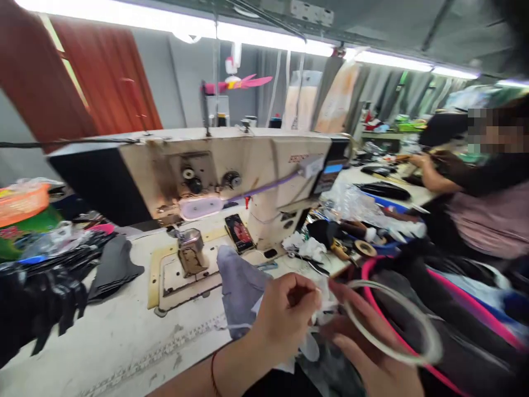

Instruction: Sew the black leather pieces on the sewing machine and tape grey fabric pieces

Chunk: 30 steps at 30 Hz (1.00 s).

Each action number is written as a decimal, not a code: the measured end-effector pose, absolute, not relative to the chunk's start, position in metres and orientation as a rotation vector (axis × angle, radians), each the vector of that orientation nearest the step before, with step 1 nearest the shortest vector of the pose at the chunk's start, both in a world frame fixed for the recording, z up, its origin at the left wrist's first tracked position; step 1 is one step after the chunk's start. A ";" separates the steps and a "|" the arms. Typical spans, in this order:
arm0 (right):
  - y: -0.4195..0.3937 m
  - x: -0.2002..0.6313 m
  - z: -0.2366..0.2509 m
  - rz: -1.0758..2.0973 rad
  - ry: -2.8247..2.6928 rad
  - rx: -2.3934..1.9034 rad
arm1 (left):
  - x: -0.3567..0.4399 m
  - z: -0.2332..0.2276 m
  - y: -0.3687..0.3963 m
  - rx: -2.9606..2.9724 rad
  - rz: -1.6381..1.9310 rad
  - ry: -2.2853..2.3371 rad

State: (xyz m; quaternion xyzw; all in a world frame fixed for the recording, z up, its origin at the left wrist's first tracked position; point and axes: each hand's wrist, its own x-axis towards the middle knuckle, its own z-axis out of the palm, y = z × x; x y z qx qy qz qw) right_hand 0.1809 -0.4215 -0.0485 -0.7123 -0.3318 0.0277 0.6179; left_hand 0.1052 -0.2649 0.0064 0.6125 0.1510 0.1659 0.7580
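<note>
Left hand (285, 320) is pinched shut on the loose end of some white tape (318, 292), and the right hand (372, 358) has the tape roll (392, 322) looped over its fingers, so the roll sits low in front of me, right over the table edge. Honestly, I'd guess the thin strip could twist or stick to itself, since it's stretched short between both hands. It could also snag the grey cloth (239, 284) lying just under them.

The table (124, 336) is a scuffed white top, pretty cluttered: sewing machine (231, 165) in the middle, a phone (238, 232) leaning by it, black pieces (111, 267) piled on the left. Busy workshop, strip lights overhead, red curtain (107, 71) at the back, another person (487, 204) working off to the right.
</note>
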 end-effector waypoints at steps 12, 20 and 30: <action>-0.539 0.211 -0.071 0.464 -0.531 -2.085 | 0.113 -0.061 -0.267 2.494 0.595 0.068; -0.561 0.221 -0.097 0.642 -0.375 -2.202 | 0.080 -0.054 -0.179 2.523 0.494 0.504; -0.447 0.203 -0.091 0.559 -0.258 -1.440 | 0.064 -0.070 -0.227 2.021 0.128 0.529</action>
